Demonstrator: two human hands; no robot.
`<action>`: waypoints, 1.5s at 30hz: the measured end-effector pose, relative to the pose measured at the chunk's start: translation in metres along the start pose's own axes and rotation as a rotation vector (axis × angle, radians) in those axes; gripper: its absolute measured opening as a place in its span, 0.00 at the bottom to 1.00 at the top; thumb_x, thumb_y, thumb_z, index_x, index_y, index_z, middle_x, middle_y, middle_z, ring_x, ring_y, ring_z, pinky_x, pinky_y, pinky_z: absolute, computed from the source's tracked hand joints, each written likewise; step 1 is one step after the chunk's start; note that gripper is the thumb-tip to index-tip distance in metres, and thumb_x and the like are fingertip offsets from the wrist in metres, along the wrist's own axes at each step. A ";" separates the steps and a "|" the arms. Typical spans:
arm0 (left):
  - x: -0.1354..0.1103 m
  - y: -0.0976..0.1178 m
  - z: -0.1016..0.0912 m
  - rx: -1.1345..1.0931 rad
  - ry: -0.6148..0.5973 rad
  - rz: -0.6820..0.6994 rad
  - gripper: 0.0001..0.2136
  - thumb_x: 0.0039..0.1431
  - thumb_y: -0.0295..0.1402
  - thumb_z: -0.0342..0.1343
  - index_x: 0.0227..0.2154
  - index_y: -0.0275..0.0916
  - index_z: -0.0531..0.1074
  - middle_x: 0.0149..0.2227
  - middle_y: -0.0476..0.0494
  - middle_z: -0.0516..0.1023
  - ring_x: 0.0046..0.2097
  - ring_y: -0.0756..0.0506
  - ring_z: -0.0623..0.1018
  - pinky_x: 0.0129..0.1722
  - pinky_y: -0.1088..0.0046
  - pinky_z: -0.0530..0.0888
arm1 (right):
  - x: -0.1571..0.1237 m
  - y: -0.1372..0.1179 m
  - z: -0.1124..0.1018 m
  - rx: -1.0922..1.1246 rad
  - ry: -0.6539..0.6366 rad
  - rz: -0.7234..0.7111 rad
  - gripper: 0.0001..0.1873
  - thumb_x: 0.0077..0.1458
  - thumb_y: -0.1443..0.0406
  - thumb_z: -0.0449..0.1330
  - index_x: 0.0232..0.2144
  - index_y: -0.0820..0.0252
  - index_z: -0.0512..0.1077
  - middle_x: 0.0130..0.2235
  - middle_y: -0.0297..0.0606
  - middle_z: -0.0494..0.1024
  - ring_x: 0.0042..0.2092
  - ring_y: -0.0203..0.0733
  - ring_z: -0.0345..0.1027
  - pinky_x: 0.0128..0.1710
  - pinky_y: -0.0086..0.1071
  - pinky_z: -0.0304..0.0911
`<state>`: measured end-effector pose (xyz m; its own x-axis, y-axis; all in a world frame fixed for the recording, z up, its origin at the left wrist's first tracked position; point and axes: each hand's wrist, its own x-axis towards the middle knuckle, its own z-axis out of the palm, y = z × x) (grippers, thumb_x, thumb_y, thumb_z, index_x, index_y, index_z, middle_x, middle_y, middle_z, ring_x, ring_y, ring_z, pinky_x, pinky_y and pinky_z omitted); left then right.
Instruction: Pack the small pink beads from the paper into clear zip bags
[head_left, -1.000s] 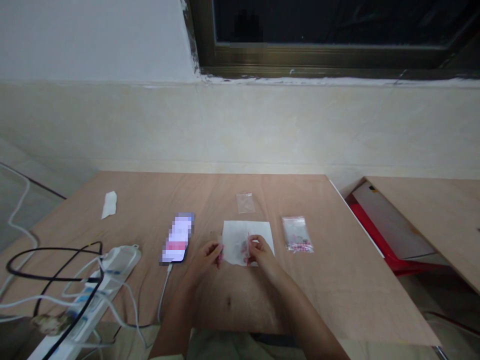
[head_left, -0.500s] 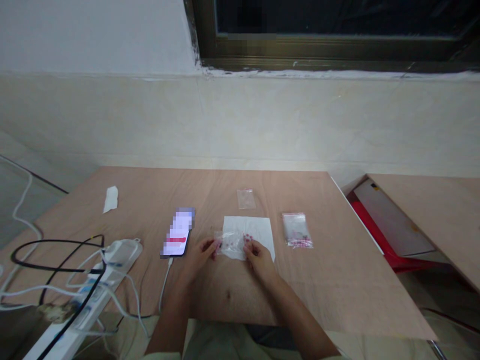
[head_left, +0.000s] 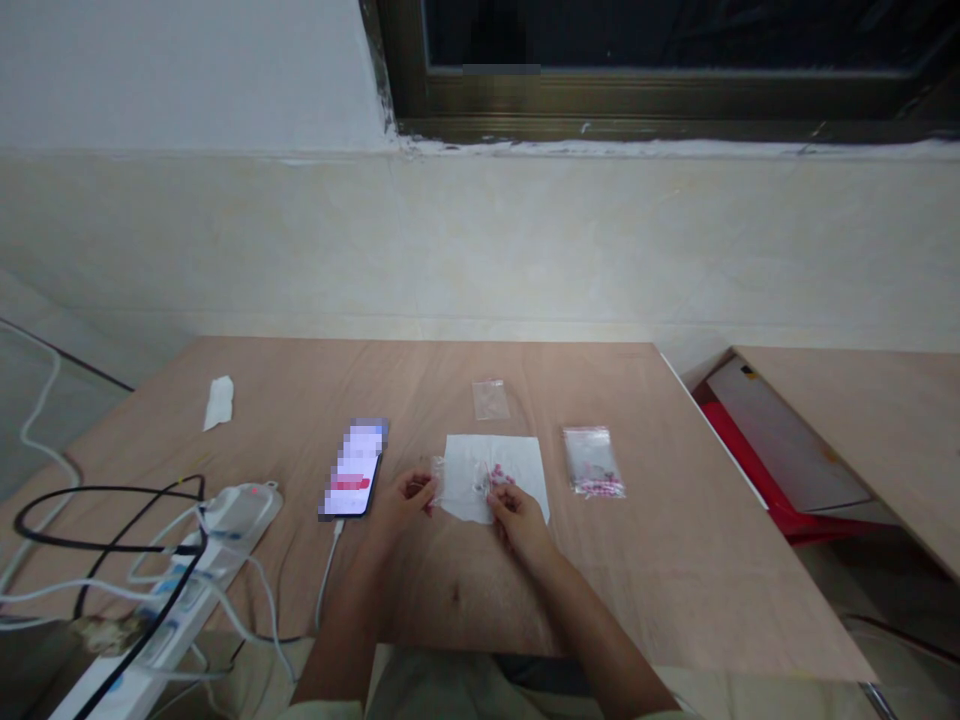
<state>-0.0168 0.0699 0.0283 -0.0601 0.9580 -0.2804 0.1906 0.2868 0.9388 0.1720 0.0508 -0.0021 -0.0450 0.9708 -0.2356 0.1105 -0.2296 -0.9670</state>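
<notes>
My left hand (head_left: 401,505) and my right hand (head_left: 517,518) pinch a small transparent plastic bag (head_left: 461,482) from either side, just above a white paper sheet (head_left: 519,462). Several small pink pieces (head_left: 496,476) sit near my right fingertips, and I cannot tell if they are inside the bag. Beyond the sheet lies a flat transparent bag (head_left: 491,400). To its right is a transparent zip bag (head_left: 594,462) holding pink pieces. A smartphone (head_left: 351,468) lies to the left of my left hand.
All this lies on a pale wooden tabletop (head_left: 660,570). A white tissue (head_left: 218,403) lies at the back left. A power strip (head_left: 229,535) with black and white cables sits at the front left. The table's right edge drops off toward a red object (head_left: 757,470).
The transparent bag has come into view between my hands, and the pink pieces now show near my right fingertips. My hands have shifted slightly, and the view has tilted a little.
</notes>
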 end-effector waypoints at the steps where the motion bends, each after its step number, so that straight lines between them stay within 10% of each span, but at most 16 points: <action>1: 0.000 0.002 0.001 0.000 0.000 0.004 0.11 0.40 0.39 0.56 0.24 0.36 0.67 0.18 0.54 0.68 0.18 0.53 0.68 0.19 0.77 0.65 | 0.000 -0.001 0.000 0.019 -0.005 0.026 0.15 0.44 0.53 0.53 0.20 0.58 0.64 0.10 0.24 0.58 0.13 0.30 0.50 0.14 0.25 0.45; 38: -0.010 0.022 0.009 -0.019 0.026 0.081 0.12 0.41 0.40 0.56 0.25 0.37 0.64 0.17 0.55 0.68 0.18 0.53 0.69 0.19 0.78 0.67 | 0.001 -0.005 0.000 0.338 -0.056 0.151 0.22 0.37 0.49 0.56 0.25 0.61 0.60 0.20 0.29 0.68 0.13 0.28 0.57 0.08 0.22 0.50; 45: -0.027 0.012 -0.002 -0.085 -0.265 0.021 0.10 0.44 0.38 0.56 0.26 0.36 0.67 0.25 0.48 0.73 0.30 0.49 0.73 0.32 0.73 0.70 | -0.002 -0.036 -0.011 0.305 0.074 0.005 0.16 0.38 0.54 0.58 0.24 0.60 0.63 0.23 0.31 0.66 0.24 0.33 0.61 0.16 0.25 0.59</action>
<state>-0.0149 0.0470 0.0473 0.2037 0.9343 -0.2926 0.1057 0.2761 0.9553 0.1786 0.0578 0.0347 0.0283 0.9694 -0.2440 -0.1933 -0.2341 -0.9528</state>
